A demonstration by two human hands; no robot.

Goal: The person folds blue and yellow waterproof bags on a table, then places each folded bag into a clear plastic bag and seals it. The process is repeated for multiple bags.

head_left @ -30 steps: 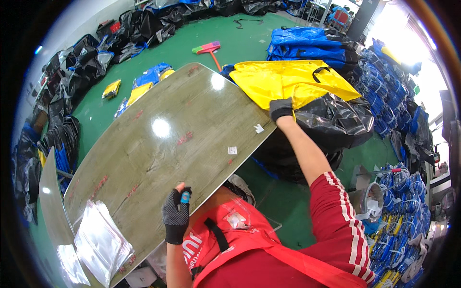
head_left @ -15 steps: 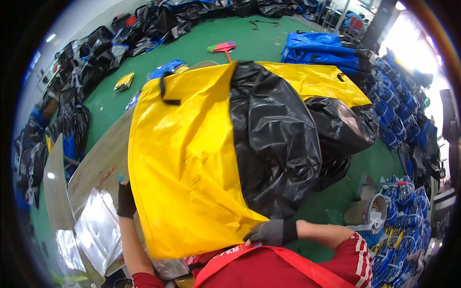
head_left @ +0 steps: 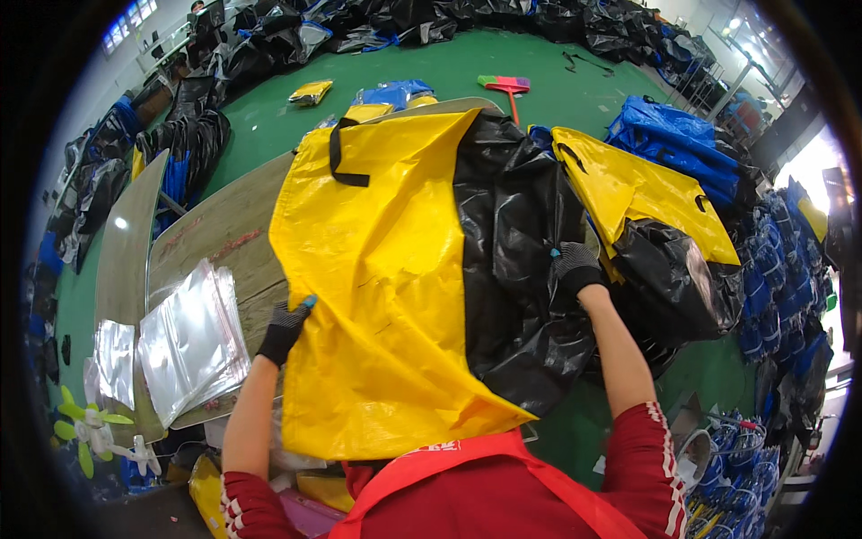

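A large yellow-and-black bag (head_left: 404, 296) lies spread over the worktop (head_left: 215, 234). The gloved left hand (head_left: 285, 329) has its fingers pinching the bag's yellow left edge, while the gloved right hand (head_left: 575, 267) grips the black part, beside clear plastic sleeves (head_left: 189, 341)

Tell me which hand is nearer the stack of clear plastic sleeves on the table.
Left. The left hand grips the yellow bag's edge just beside the clear sleeves; the right hand is across the bag, on its black part.

bag (head_left: 386, 296) on table (head_left: 224, 234) | plastic sleeves (head_left: 189, 341) left of bag | bag pile (head_left: 664, 234) right | broom (head_left: 507, 87), apparently, behind table
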